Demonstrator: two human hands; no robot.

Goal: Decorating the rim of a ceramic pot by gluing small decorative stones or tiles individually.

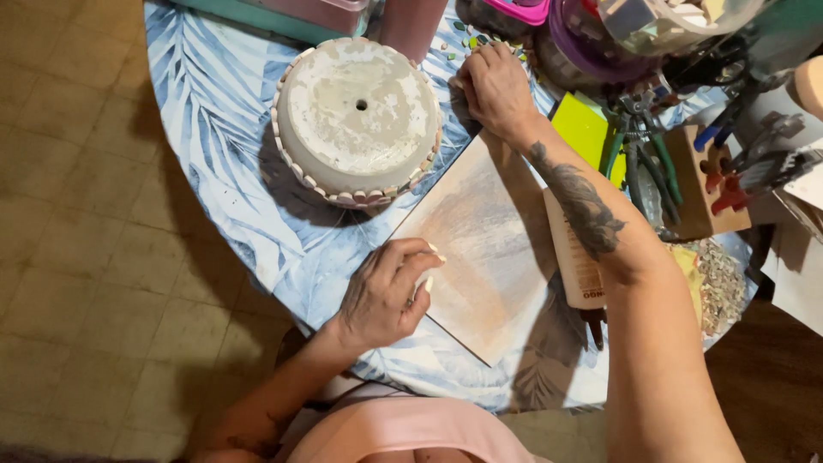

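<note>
Low in the frame, the left hand [387, 296] was curled on a small white piece above the board [480, 249]. At upper centre, chips [470, 36] were being picked over by the right hand [495, 86], its grip hidden, beside the upturned pot [356, 120]; a careful pinch seemed needed next.

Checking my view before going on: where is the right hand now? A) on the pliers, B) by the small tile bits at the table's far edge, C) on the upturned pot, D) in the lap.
B: the right hand rests among the tile bits, apart from the upturned pot.
</note>
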